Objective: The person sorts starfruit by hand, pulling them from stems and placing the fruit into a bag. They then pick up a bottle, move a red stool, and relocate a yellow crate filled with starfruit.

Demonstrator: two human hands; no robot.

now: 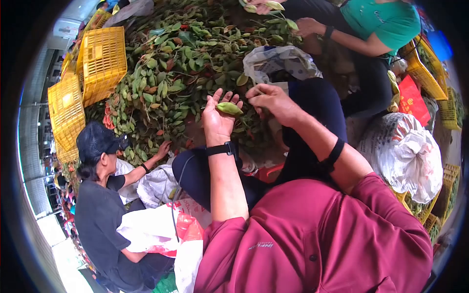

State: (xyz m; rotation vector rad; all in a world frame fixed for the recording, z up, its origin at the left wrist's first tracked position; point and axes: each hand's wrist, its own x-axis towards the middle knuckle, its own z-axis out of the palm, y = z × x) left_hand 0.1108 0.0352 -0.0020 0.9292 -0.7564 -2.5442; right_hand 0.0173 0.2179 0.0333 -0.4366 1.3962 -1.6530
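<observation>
A green pod-like piece [229, 108] lies across the open palm of my left hand [218, 118], whose fingers are spread and point up. Just to its right, my right hand [275, 103] is closed, thumb and forefinger pressed together; what they hold, if anything, is too small to name. Both hands are above the near edge of a large heap of green leafy cuttings [171, 73]. Behind my right hand, close to my knee, stands an open white bag [283, 56].
Yellow crates [102, 61] stand at the upper left, more [425, 73] at the right. A person in black [105, 205] reaches into the heap from the left; another in green [381, 24] sits at the upper right. A stuffed white bag [408, 154] is right of me.
</observation>
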